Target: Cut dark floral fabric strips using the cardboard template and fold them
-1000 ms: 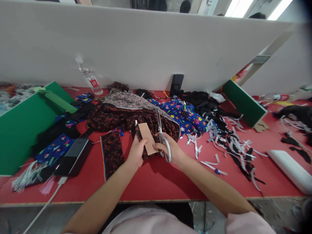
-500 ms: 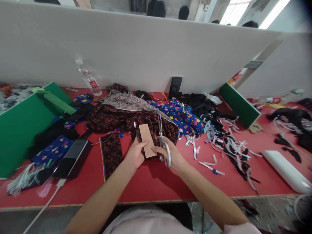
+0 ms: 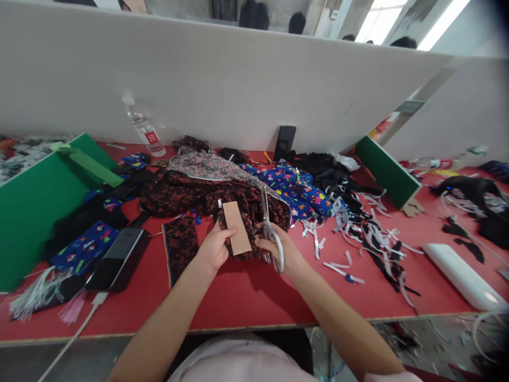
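Observation:
A tan rectangular card (image 3: 237, 228) lies over dark floral cloth (image 3: 178, 193) at the middle of the red table. My left hand (image 3: 217, 245) pinches the card's left edge, thumb on top. In my right hand (image 3: 278, 248) are metal scissors (image 3: 265, 209), blades pointing away from me; its fingers are also at the cloth, right of the card. A separate strip of dark floral cloth (image 3: 181, 246) with a striped edge rests left of my left hand.
Blue patterned cloth (image 3: 302, 193) and white strips (image 3: 374, 239) lie to the right. A black device (image 3: 119, 257) with a cable is at left. A water bottle (image 3: 146, 129) and a phone (image 3: 285, 141) stand by the grey partition (image 3: 222, 79). Green boards (image 3: 387, 172) flank the area.
My left hand has shifted slightly left with the card. My right hand and the scissors have moved a little to the right, and its fingers have come away from the card's edge.

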`<state>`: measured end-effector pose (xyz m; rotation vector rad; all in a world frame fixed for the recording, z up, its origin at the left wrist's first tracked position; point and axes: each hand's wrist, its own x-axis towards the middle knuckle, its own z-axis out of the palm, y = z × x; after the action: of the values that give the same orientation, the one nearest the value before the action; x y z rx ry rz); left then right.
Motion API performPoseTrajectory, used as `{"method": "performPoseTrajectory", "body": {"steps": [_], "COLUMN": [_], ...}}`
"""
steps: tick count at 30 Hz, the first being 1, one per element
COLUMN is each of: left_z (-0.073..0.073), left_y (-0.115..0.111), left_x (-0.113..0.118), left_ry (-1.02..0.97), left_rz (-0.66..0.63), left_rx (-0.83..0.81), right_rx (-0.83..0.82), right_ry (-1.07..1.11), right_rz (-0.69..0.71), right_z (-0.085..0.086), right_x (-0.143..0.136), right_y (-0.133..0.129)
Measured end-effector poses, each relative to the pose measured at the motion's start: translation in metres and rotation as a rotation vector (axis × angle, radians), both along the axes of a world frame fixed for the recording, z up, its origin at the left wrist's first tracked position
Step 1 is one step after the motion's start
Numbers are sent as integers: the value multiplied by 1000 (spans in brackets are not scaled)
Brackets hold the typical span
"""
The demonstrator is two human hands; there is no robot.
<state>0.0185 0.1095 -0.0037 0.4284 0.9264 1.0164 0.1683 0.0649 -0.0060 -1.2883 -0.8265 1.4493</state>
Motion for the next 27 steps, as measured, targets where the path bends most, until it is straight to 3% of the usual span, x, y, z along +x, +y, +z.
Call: {"method": "performPoseTrajectory", "body": {"steps": [6,11,17,23,27], "left_z": [1,18,42,31,22], "left_y": [7,12,31,53,56], "left_x": [-7,-8,-4,-8,-10], "left_ry": [3,-91,-139,-102,-61], "left_rz": [21,71,197,405,454], "left_rx": [-20,74,154,165,176], "right_rx": [13,-90,-105,-92,-58], "right_ry": [114,143,183,219,193], "right_rz": [-55,161,383,482,493], "right_z": [-8,-11,-8,-5,-9], "right_x": [21,26,15,11,14], "right_y": [-19,-35,-15,-2,-6]}}
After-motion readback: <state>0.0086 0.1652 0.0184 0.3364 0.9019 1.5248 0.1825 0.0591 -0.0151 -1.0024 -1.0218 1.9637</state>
